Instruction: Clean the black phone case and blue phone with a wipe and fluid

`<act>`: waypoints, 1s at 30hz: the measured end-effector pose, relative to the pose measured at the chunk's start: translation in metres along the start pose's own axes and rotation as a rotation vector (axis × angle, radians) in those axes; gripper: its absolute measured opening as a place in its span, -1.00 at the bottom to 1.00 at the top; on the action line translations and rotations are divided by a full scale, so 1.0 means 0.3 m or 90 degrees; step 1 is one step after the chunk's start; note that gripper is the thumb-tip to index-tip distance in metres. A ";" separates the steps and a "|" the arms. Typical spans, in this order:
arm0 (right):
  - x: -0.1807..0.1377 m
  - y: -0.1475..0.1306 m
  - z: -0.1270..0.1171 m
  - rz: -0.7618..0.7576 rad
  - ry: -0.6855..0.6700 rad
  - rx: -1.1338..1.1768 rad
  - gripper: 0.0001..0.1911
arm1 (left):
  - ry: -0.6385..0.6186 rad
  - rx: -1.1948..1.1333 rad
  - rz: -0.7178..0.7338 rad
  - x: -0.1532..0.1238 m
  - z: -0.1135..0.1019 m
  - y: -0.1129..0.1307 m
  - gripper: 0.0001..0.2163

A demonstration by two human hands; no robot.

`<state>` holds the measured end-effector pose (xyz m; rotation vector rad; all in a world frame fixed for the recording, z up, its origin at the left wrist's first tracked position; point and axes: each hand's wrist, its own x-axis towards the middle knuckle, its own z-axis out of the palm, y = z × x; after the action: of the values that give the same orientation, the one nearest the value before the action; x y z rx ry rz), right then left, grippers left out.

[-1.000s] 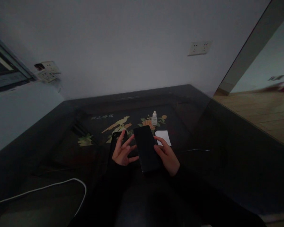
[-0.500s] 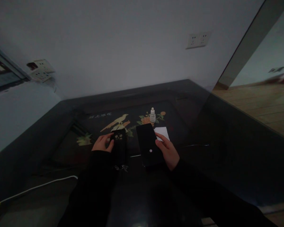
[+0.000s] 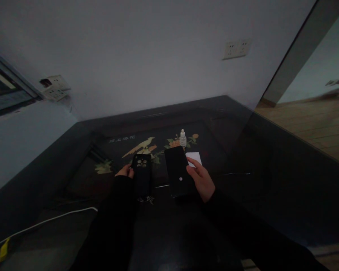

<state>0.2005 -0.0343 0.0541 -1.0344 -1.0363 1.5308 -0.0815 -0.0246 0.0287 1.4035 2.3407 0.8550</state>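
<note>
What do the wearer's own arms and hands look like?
A long black left sleeve and matching right sleeve reach the wrists, no markings visible; fabric too dark to tell. The left hand and right hand are bare, without gloves.

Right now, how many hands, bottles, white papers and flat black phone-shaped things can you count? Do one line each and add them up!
Bare hands: 2 (left hand, right hand)
Flat black phone-shaped rectangles: 2 (one with camera openings, one with a round light mark)
Small pale bottle with white cap: 1
White paper, sheet or stack: 1
Total: 6
</note>
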 end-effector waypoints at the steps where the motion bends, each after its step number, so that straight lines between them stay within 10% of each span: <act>1: -0.001 -0.003 0.000 0.001 0.007 -0.002 -0.51 | 0.002 -0.046 -0.003 -0.006 0.005 0.009 -0.73; 13: -0.007 -0.018 -0.006 -0.092 -0.026 -0.101 -0.51 | -0.209 -0.648 -0.102 -0.151 0.209 0.135 -0.53; 19: -0.013 0.003 0.011 -0.148 -0.054 -0.192 -0.54 | -0.330 -0.834 -0.193 -0.279 0.196 0.223 -0.41; 30: -0.012 0.022 0.027 -0.150 -0.097 -0.297 -0.55 | -0.257 -0.913 -0.173 -0.293 0.173 0.239 -0.30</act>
<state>0.1916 -0.0398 0.0505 -1.0696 -1.6140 1.2166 0.0388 -0.0580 0.0268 0.5014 0.9974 1.4728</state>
